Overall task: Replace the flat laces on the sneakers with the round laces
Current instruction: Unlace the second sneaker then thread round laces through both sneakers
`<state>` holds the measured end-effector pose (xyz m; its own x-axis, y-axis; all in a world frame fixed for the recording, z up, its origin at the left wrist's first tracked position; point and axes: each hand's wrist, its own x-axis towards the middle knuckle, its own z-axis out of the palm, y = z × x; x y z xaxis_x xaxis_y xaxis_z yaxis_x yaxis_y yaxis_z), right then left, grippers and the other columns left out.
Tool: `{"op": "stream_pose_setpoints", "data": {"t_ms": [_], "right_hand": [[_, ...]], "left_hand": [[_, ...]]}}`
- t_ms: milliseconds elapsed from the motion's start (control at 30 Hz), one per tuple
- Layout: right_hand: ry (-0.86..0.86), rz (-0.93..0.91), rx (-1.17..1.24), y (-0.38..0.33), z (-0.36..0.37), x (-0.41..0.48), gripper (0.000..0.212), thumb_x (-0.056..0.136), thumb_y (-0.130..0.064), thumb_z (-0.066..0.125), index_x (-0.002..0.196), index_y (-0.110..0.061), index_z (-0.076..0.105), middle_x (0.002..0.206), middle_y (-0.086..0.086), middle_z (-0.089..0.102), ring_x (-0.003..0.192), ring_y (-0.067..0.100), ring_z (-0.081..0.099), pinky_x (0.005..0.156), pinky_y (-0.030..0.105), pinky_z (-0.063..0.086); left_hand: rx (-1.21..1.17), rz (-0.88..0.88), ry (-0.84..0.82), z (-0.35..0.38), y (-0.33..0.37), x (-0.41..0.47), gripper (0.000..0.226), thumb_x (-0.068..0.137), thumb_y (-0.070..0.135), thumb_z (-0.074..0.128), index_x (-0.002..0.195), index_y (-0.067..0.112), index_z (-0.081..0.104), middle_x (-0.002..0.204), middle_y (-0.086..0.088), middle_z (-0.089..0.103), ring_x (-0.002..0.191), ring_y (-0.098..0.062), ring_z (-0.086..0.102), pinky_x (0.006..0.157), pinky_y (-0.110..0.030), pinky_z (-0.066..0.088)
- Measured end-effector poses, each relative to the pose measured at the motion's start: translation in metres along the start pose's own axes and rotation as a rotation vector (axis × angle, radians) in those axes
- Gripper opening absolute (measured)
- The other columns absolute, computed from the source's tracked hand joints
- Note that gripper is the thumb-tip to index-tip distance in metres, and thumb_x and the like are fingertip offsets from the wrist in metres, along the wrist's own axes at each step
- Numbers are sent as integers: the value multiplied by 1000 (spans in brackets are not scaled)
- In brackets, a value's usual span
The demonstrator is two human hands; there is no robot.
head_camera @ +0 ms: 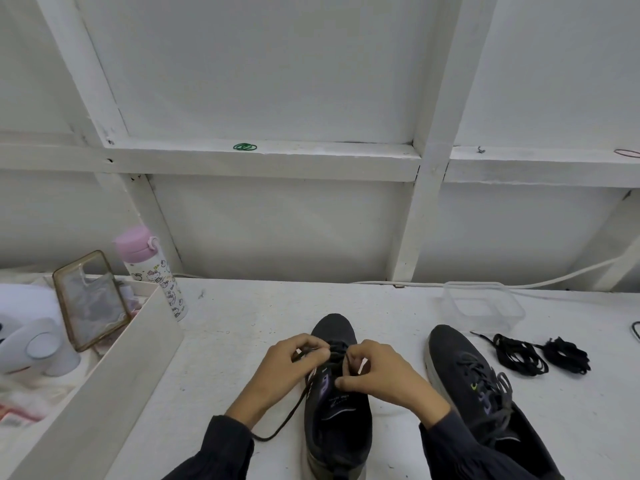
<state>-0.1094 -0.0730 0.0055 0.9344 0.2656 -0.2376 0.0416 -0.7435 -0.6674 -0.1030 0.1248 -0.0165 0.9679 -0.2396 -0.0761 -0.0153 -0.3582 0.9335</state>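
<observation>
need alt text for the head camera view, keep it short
A left hand and right hand pinch a black lace at the front eyelets of a dark sneaker on a white table. A second sneaker, fully laced, and bundled black laces lie to its right.

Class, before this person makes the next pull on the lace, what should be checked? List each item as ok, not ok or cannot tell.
1. Both hands on the lace: left hand and right hand pinch the black lace over the eyelets. Ok.
2. Centre sneaker sits flat on the table. Ok.
3. Loose lace end trails free across the table. Ok.
4. Lace in hand is the round kind. Cannot tell.
5. Second sneaker relaced: it carries grey laces. Probably not ok.
6. Spare lace bundles lie close by. Ok.
</observation>
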Motion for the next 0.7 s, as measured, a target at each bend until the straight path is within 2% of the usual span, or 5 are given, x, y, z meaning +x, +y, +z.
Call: {"op": "stream_pose_setpoints", "data": {"t_ms": [167, 333, 500, 600, 700], "right_hand": [[91, 7, -134, -1, 11, 3, 34, 85, -45, 65, 62, -28, 45, 92, -2, 60, 82, 17, 59, 72, 32, 46], [122, -23, -293, -3, 24, 3, 23, 93, -38, 54, 89, -19, 67, 98, -5, 48, 82, 13, 48, 64, 27, 35], [153, 27, 25, 5, 32, 4, 11, 82, -38, 72, 92, -39, 75, 92, -13, 47, 84, 4, 50, 70, 22, 41], [179, 53, 249, 7, 40, 5, 18, 71, -41, 80, 66, -55, 70, 93, -11, 56, 90, 7, 57, 80, 34, 51], [194, 45, 326, 9, 48, 8, 16, 56, -62, 75, 71, -58, 71, 97, -8, 66, 94, 10, 62, 86, 42, 53]], "left_hand": [[42, -47, -1, -12, -12, -5, 23, 99, 21, 52, 103, 32, 72, 106, 9, 63, 85, 8, 56, 78, -14, 44], [7, -31, -69, -11, -23, -9, 24, 96, 17, 59, 109, 30, 73, 85, 10, 59, 68, 2, 54, 73, -19, 47], [14, 9, -56, -7, -29, -10, 26, 97, 17, 57, 116, 30, 71, 83, 11, 55, 70, 3, 53, 73, -18, 45], [29, 38, -12, -5, -30, -10, 26, 94, 16, 62, 111, 31, 73, 88, 5, 60, 72, -1, 56, 73, -18, 47], [37, 29, 56, -4, -31, -9, 24, 86, 17, 72, 95, 39, 77, 86, 8, 69, 68, -8, 57, 70, -20, 51]]}}
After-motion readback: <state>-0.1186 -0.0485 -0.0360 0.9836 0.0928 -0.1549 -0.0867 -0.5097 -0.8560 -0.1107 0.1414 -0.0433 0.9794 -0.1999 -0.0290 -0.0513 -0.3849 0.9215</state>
